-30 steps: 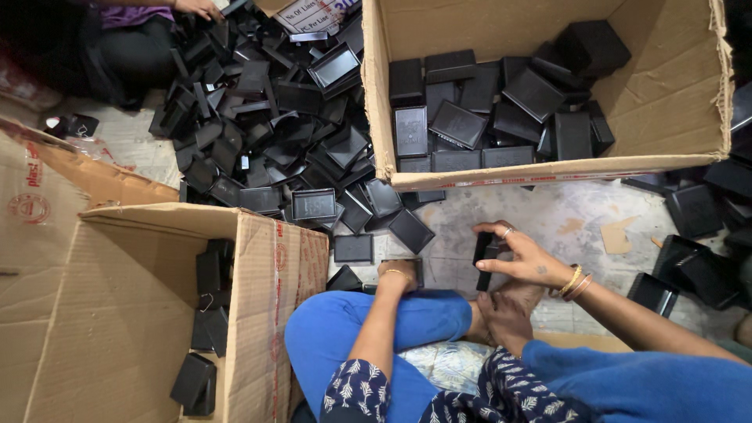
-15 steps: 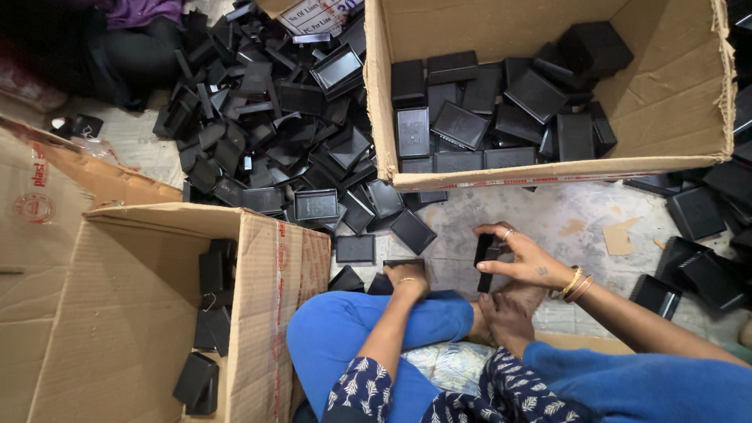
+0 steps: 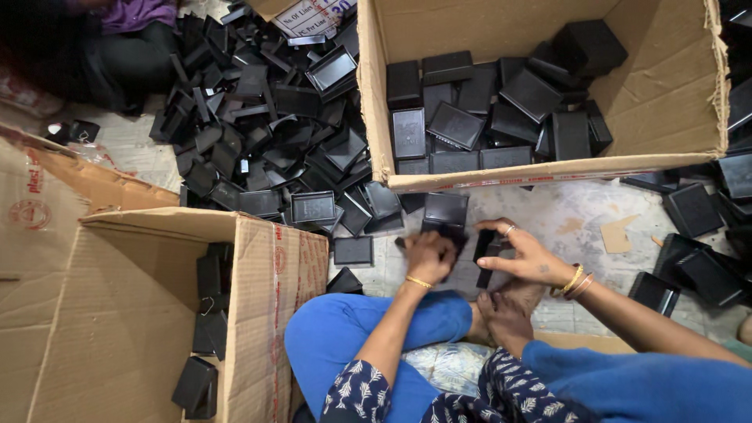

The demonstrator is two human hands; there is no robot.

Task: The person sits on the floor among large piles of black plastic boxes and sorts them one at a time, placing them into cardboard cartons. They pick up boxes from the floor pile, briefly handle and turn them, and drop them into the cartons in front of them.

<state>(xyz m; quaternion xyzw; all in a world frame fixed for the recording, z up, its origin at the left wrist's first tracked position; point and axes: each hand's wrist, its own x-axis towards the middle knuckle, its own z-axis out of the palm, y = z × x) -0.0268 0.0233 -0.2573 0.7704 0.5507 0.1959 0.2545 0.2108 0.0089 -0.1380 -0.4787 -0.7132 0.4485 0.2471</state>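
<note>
The small black rectangular plastic trays (image 3: 313, 207) heaped on the floor look matt, with a faint sheen on their flat faces. The large brown corrugated cardboard box (image 3: 674, 86) is dull and fibrous, its torn edges rough. The pale stone floor (image 3: 564, 219) looks mottled and worn. Thin gold-coloured metal bangles (image 3: 576, 282) shine. The bright blue cloth trousers (image 3: 345, 337) look smooth and soft.

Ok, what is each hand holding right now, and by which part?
Right hand grips a black box piece by its right edge. Left hand covers another black piece; its exact hold is hidden.
</note>
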